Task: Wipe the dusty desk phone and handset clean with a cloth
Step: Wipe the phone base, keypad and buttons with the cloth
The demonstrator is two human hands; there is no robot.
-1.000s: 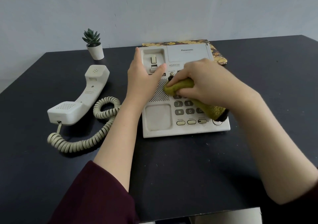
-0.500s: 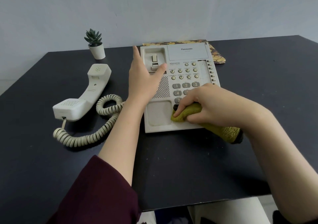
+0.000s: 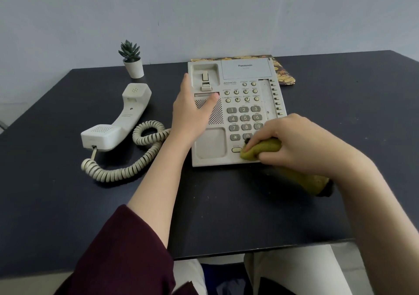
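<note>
A cream desk phone [image 3: 247, 70] lies flat on the dark table [image 3: 226, 204]. My left hand [image 3: 190, 113] rests on the phone's left edge and speaker grille, fingers spread, holding it in place. My right hand [image 3: 294, 143] is shut on an olive-green cloth [image 3: 260, 149] and presses it on the phone's lower right corner, over the bottom keys. The cloth's loose end trails onto the table under my wrist. The handset [image 3: 122, 122] lies off the cradle to the left, face up, joined by a coiled cord [image 3: 127, 167].
A small potted succulent [image 3: 132, 60] stands at the back left near the wall. A patterned yellow-and-brown book or folder [image 3: 283, 70] lies behind the phone. The table's near edge [image 3: 260, 249] runs just above my lap.
My right hand has dragged the cloth from the upper keypad down toward me to the phone's bottom right corner. My left hand has stayed on the phone's left side.
</note>
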